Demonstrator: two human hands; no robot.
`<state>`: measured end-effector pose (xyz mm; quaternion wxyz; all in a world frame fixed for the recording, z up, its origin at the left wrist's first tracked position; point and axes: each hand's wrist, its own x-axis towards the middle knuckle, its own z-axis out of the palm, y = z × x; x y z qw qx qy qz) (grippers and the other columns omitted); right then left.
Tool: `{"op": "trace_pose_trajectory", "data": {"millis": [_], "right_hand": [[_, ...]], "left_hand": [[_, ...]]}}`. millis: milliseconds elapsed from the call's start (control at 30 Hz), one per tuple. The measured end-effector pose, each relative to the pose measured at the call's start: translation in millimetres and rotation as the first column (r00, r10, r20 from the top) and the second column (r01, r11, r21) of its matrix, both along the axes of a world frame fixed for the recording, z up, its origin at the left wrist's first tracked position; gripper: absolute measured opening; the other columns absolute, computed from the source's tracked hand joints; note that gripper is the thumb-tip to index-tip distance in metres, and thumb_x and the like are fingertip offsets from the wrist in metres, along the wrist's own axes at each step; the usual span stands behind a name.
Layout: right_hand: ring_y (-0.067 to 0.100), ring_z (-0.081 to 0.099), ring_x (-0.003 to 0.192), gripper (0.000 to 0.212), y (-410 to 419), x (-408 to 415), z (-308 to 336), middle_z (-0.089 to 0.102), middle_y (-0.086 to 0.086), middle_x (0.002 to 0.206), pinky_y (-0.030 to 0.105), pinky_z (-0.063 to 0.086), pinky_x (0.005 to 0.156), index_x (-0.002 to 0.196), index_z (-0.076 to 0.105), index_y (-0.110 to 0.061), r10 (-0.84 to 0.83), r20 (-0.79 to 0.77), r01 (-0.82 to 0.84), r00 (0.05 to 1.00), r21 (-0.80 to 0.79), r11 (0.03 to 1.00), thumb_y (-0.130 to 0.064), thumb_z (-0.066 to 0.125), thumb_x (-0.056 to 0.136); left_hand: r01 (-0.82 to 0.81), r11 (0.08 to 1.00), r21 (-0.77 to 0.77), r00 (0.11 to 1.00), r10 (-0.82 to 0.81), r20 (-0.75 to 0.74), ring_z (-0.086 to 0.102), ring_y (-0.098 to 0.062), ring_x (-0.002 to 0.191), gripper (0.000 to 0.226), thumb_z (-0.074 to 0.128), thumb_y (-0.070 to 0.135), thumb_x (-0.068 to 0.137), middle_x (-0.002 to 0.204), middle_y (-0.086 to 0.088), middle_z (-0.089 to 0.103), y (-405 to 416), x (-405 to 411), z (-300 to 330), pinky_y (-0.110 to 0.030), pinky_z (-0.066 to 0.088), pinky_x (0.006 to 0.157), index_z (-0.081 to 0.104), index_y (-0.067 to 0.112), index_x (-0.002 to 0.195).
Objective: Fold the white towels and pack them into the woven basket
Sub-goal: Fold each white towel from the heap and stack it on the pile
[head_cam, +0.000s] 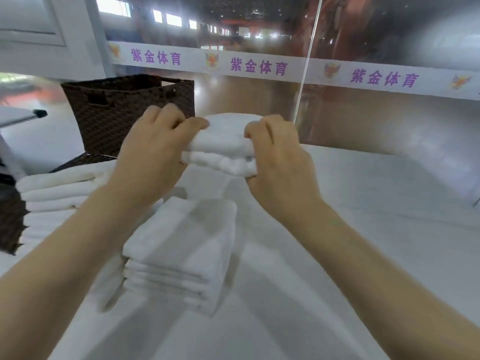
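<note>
A folded white towel (225, 146) hangs in the air above the white table, held from both sides. My left hand (153, 152) grips its left end and my right hand (279, 162) grips its right end, fingers curled round the folds. A dark brown woven basket (122, 113) stands at the back left, just left of the held towel. Below my hands a stack of folded white towels (181, 253) lies on the table. A second pile of folded white towels (57, 193) lies at the left, in front of the basket.
The white table (363, 255) stretches to the right and front. A glass wall with a white banner (259, 66) runs behind it. Another dark woven piece (10, 224) shows at the left edge. A white board (18, 115) juts in at the far left.
</note>
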<state>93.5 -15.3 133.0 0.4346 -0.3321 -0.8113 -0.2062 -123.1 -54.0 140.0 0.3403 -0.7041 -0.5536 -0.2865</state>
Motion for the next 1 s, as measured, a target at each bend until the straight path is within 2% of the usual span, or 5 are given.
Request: {"op": "trace_pose_trajectory", "data": {"millis": [200,433,533,600,1000], "right_hand": [[0.038,0.061,0.108,0.068,-42.4,-38.3,-117.4,0.059,0.022,0.125,0.042,0.056,0.085,0.123,0.046,-0.003,0.258,0.317,-0.120,0.913,-0.397,0.910,0.005,0.071,0.060],[0.011,0.014,0.144,0.071,-34.6,-14.3,-65.3,0.023,-0.005,0.156,0.024,0.017,0.115,0.147,0.032,-0.025,0.558,0.313,-0.103,0.769,-0.800,0.591,-0.011,0.057,0.082],[0.004,0.037,0.130,0.053,-1.8,-17.2,-26.6,0.045,-0.012,0.142,0.020,0.029,0.108,0.140,0.045,-0.027,0.670,0.246,-0.123,0.701,-0.883,0.453,-0.019,0.060,0.089],[-0.002,0.043,0.124,0.042,26.7,-32.4,-11.5,0.049,-0.019,0.137,0.016,0.033,0.103,0.134,0.049,-0.033,0.632,0.198,-0.157,0.750,-0.874,0.459,-0.027,0.058,0.094],[0.020,0.047,0.125,0.049,200.8,-180.1,20.5,0.044,0.000,0.146,0.027,0.036,0.094,0.144,0.039,-0.019,0.370,0.207,-0.105,0.906,-0.737,0.668,-0.026,0.053,0.098]], "left_hand": [[-0.180,0.892,-0.414,0.984,0.160,-0.083,0.053,-0.035,0.093,0.064,0.060,0.009,0.071,0.107,-0.010,0.049,-83.4,-43.8,-130.7,-0.039,0.039,0.084,0.049,0.012,0.135],[-0.177,0.597,-0.783,0.984,0.133,-0.121,0.006,-0.018,0.151,0.091,0.040,0.003,0.083,0.161,0.007,-0.007,-80.4,-44.3,-99.5,-0.032,0.017,0.121,-0.012,0.025,0.154],[-0.032,0.672,-0.740,0.991,-0.074,-0.111,0.048,-0.023,0.134,0.078,0.041,0.005,0.071,0.149,-0.003,0.043,-62.7,-46.6,-68.4,-0.029,0.036,0.111,0.036,0.016,0.148],[0.015,0.767,-0.641,0.984,-0.127,-0.128,0.064,-0.025,0.114,0.062,0.038,0.013,0.069,0.126,-0.005,0.065,-42.6,-55.7,-46.2,-0.030,0.047,0.098,0.066,0.016,0.124],[-0.191,0.758,-0.623,0.980,0.180,-0.081,0.045,-0.031,0.126,0.045,0.052,0.025,0.092,0.137,-0.006,0.051,144.4,-188.6,45.5,-0.048,0.042,0.103,0.051,0.017,0.136]]}}
